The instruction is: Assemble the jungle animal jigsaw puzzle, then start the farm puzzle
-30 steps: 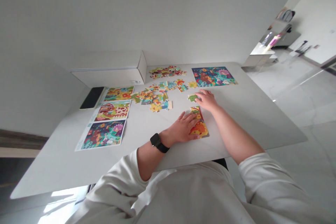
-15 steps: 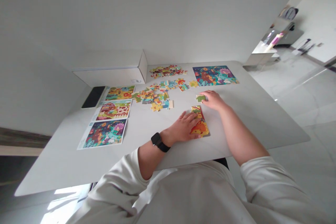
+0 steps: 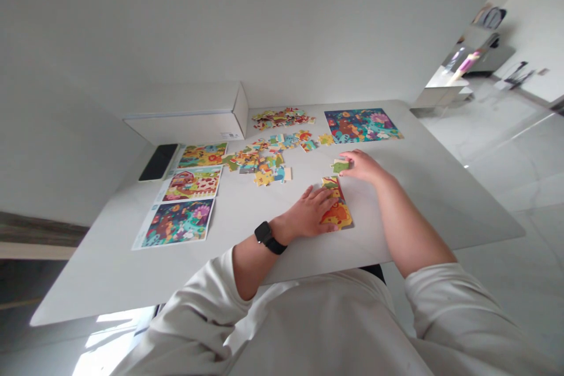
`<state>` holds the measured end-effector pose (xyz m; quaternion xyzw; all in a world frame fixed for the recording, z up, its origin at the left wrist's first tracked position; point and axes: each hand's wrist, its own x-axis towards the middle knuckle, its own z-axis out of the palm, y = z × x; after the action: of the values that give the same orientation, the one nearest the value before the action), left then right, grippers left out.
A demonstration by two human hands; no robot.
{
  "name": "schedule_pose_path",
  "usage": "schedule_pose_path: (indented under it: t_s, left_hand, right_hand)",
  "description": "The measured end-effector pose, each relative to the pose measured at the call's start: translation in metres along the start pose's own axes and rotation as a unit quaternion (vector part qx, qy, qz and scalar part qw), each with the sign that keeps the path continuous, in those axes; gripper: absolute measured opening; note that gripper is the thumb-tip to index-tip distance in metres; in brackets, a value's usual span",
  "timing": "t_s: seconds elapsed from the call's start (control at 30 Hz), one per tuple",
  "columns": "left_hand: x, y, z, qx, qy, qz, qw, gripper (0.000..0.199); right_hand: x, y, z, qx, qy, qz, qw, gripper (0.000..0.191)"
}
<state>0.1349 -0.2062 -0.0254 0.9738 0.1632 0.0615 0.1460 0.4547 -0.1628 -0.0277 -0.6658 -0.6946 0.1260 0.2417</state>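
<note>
My left hand point(image 3: 309, 213) lies flat with its fingers spread over the left part of a joined puzzle section point(image 3: 341, 211), red at the top and orange-yellow lower down. Just beyond that section, my right hand point(image 3: 362, 165) pinches a green puzzle piece point(image 3: 339, 167) by its right side, at or just over the tabletop. A small gap separates this piece from the section's upper edge. Loose puzzle pieces point(image 3: 264, 178) are scattered to the left and farther back, and a yellow puzzle piece point(image 3: 325, 139) sits near the finished-looking dark blue picture point(image 3: 363, 126).
A heap of reddish pieces point(image 3: 284, 118) lies by the wall. On the left are a white box point(image 3: 185, 128), a black phone point(image 3: 159, 163) and picture sheets showing animals point(image 3: 202, 155), a barn point(image 3: 192, 183) and a night scene point(image 3: 180, 222). The white table point(image 3: 247, 258) has rounded corners.
My right hand has shifted slightly, and the green piece now looks tilted in its fingers. My left hand stays on the joined section. The whole view has moved a little.
</note>
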Motion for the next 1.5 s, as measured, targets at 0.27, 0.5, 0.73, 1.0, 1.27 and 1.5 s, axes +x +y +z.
schedule_pose_path:
  t_s: [0.27, 0.5, 0.73, 1.0, 1.27, 1.5]
  left_hand:
    - [0.000, -0.001, 0.001, -0.008, -0.003, 0.000, 1.000, 0.089]
    - [0.001, -0.001, 0.001, -0.006, -0.007, -0.003, 1.000, 0.088]
    - [0.001, 0.001, -0.001, -0.006, -0.011, -0.003, 1.000, 0.086]
    - [0.000, -0.001, 0.000, -0.004, -0.006, 0.000, 1.000, 0.087]
    - [0.001, -0.001, 0.001, 0.001, -0.009, -0.001, 1.000, 0.086]
    - [0.001, -0.001, -0.001, -0.005, -0.013, -0.005, 1.000, 0.088]
  right_hand:
    - [0.001, -0.011, -0.006, 0.280, 0.047, 0.079, 0.956, 0.050]
    - [0.000, -0.034, 0.010, 0.375, 0.041, 0.068, 0.924, 0.053]
    - [0.006, -0.034, 0.029, 0.319, 0.021, 0.054, 0.946, 0.049]
    - [0.015, -0.025, 0.037, 0.242, 0.033, 0.020, 0.970, 0.046]
    - [0.011, -0.027, 0.032, 0.098, 0.042, -0.058, 0.993, 0.036]
    - [0.004, -0.037, 0.024, 0.022, 0.047, -0.087, 0.995, 0.032]
